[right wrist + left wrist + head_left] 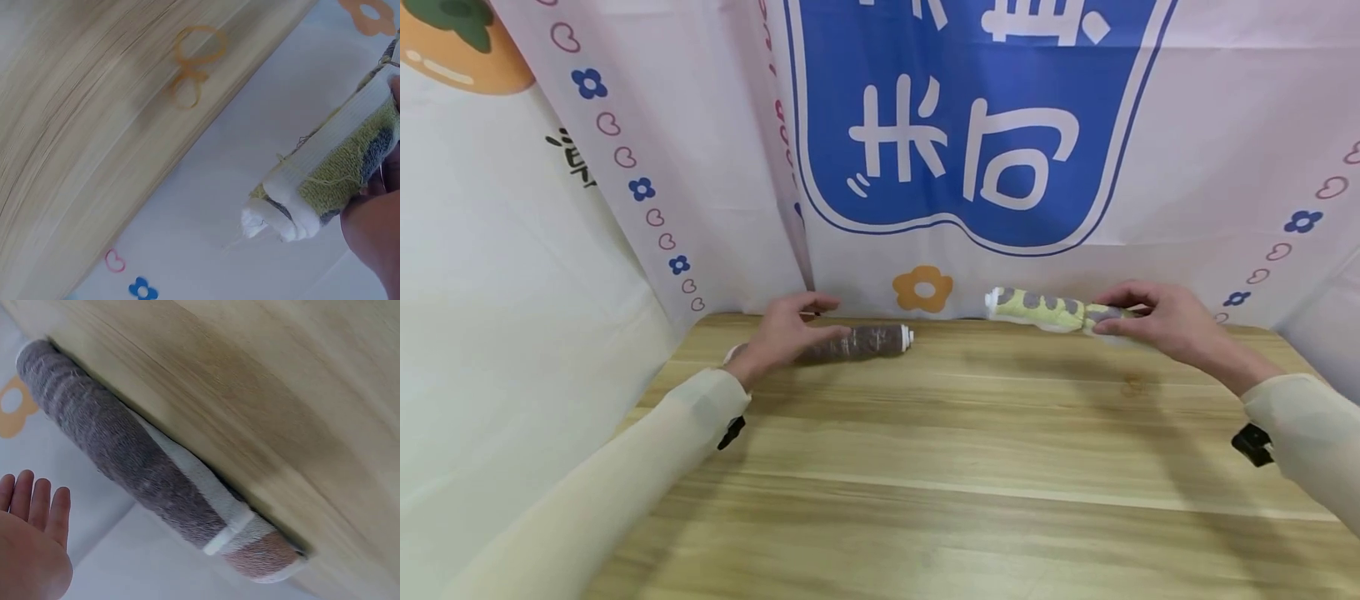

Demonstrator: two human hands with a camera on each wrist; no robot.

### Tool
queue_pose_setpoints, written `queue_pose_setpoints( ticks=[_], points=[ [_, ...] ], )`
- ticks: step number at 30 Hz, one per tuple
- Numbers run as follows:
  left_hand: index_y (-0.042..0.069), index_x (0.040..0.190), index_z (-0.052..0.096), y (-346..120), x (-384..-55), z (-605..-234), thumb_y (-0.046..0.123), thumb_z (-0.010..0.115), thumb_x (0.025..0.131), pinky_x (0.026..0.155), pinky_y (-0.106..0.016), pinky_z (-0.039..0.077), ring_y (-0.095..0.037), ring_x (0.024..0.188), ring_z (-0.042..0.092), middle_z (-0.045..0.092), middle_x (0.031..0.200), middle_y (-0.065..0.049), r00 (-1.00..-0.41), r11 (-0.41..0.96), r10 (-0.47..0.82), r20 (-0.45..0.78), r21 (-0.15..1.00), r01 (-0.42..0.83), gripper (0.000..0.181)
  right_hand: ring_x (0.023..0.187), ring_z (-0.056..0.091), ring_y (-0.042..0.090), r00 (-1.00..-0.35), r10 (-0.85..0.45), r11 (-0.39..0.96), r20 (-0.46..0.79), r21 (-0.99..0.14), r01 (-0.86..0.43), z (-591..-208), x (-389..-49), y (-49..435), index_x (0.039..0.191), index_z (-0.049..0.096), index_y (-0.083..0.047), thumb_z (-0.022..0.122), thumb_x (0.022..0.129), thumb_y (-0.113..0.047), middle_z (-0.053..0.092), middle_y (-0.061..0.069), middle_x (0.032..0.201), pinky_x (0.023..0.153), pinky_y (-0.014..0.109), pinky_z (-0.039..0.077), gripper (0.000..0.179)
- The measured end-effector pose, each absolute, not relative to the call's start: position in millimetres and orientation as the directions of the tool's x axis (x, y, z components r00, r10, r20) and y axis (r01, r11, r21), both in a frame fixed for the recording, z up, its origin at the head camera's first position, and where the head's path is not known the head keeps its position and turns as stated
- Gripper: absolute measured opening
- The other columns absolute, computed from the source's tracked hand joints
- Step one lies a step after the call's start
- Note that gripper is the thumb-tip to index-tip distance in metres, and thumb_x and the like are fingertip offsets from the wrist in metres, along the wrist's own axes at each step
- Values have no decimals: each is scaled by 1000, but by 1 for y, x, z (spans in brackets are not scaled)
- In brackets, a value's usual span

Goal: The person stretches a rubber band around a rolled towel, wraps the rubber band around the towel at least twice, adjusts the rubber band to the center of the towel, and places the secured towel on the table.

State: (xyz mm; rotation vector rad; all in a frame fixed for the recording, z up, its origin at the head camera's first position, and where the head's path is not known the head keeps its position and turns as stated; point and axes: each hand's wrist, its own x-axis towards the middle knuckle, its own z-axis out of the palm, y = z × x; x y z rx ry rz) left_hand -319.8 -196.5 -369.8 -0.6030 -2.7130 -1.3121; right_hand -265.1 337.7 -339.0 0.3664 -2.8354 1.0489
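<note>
A rolled brown-grey towel point(872, 341) lies along the table's far edge, left of centre. Above its left part is my left hand point(790, 329); the left wrist view shows its fingers extended and apart from the fuzzy roll point(125, 444), which has a pale hem and a tan end. On the right, my right hand point(1172, 321) grips a rolled yellow-green towel point(1037, 308) with grey spots, holding it raised at the back edge. A band seems to cinch that roll near its middle. In the right wrist view, loose threads hang from its white-hemmed end point(281, 219).
A twisted orange rubber band point(199, 45) lies on the wooden table point(940, 475) below the right hand. Printed white cloth point(1210, 167) hangs behind the table's back edge, with more cloth at the sides. Dark clips or straps point(1253, 444) show at both wrists.
</note>
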Motion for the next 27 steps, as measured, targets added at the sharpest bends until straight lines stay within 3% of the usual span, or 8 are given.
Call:
queue_pose_setpoints(
  ticks=[3, 10, 19, 27],
  points=[
    [6, 135, 69, -204, -323, -370, 38, 90, 88, 107, -49, 52, -32, 127, 62, 67, 138, -13, -935, 547, 290, 204, 766, 337, 60, 100, 64, 8, -966, -190, 758, 173, -600, -256, -338, -265, 348, 128, 75, -11, 83, 95, -34, 71, 10, 124, 78, 17, 53, 41],
    [8, 136, 69, -219, -328, -375, 41, 89, 89, 108, -49, 50, -33, 131, 60, 67, 138, -11, -953, 579, 244, 178, 762, 290, 61, 106, 65, 24, -978, -159, 785, 134, -584, -208, -339, -267, 366, 129, 73, -10, 82, 95, -41, 70, 14, 127, 75, 23, 56, 47],
    [9, 130, 72, -226, -329, -379, 47, 89, 86, 103, -48, 53, -29, 122, 65, 68, 135, -15, -959, 545, 248, 135, 799, 253, 61, 100, 64, 15, -985, -124, 785, 121, -595, -171, -347, -271, 382, 131, 71, -7, 81, 95, -43, 69, 17, 128, 72, 26, 56, 52],
    [6, 135, 69, -233, -333, -382, 47, 89, 86, 103, -49, 52, -30, 121, 63, 69, 133, -11, -970, 518, 232, 76, 834, 189, 67, 110, 62, 32, -990, -92, 803, 108, -580, -138, -359, -278, 398, 134, 69, -3, 82, 93, -48, 67, 22, 130, 72, 23, 53, 62]
  ],
)
